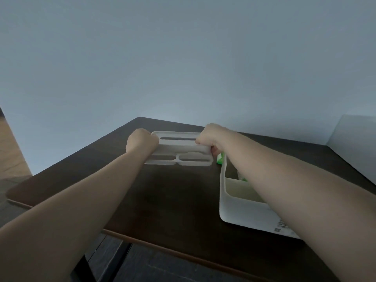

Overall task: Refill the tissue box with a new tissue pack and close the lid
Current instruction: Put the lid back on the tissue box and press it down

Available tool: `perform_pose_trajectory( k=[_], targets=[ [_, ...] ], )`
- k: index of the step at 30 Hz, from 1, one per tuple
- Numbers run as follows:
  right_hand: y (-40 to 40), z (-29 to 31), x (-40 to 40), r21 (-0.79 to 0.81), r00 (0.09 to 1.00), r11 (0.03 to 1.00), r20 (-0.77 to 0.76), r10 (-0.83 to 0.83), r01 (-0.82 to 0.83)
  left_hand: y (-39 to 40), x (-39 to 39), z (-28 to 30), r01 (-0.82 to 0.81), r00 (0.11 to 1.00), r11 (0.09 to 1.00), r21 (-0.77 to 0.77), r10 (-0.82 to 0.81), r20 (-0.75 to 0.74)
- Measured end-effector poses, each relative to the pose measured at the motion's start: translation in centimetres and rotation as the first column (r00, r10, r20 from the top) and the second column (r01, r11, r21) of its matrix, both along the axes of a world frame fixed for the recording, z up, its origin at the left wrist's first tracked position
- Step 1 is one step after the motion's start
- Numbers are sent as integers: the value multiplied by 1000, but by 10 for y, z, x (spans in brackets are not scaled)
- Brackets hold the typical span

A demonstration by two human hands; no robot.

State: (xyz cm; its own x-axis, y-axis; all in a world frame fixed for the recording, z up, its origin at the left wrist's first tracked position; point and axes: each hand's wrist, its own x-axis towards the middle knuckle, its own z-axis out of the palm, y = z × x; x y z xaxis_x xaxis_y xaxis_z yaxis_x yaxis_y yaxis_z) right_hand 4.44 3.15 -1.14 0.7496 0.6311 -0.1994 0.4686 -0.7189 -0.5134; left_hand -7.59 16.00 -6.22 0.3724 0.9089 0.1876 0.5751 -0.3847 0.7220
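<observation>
Both bare arms are reaching forward over a dark brown wooden table [162,200] with rounded corners, standing against a pale blue-grey wall [183,58]. The left hand [141,142] is curling into a closed fist around the left short end of a flat white plastic lid [180,148], a rounded rectangle with one long narrow slot along its far side and two shorter compartment-like openings along its near side. The right hand [211,139] is gripping the lid's right short end, its fingers folding tightly over the edge and its thumb tucking underneath. Between them the hands are holding the lid over the far middle part of the table, its near edge tilting slightly downward; whether any part of it is touching the tabletop cannot be told.

To the right of the lid, an open white rectangular plastic tissue box [240,208] with rounded corners is sitting on the table, running from the near right toward the far side, with the right forearm crossing above it and hiding much of its interior. Small printed markings are showing on its near outer wall. A bright green tissue pack [220,158] is peeking out at the box's far end, just beside the right hand and close to the lid's right corner; how much of it is lying inside the box cannot be seen.
</observation>
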Motion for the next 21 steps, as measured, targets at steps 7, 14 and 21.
perform_pose_trajectory(
  k=[7,14,21],
  targets=[
    [-47,37,22,233,983,956,-9,-182,179,-36,4,36,89,995,996,6,-89,36],
    [-120,49,41,224,965,940,-12,-261,257,-94,27,58,183,981,982,41,-185,60],
    [-184,30,60,161,943,930,-13,-334,331,-133,55,52,244,970,968,58,-244,-5]
  ],
)
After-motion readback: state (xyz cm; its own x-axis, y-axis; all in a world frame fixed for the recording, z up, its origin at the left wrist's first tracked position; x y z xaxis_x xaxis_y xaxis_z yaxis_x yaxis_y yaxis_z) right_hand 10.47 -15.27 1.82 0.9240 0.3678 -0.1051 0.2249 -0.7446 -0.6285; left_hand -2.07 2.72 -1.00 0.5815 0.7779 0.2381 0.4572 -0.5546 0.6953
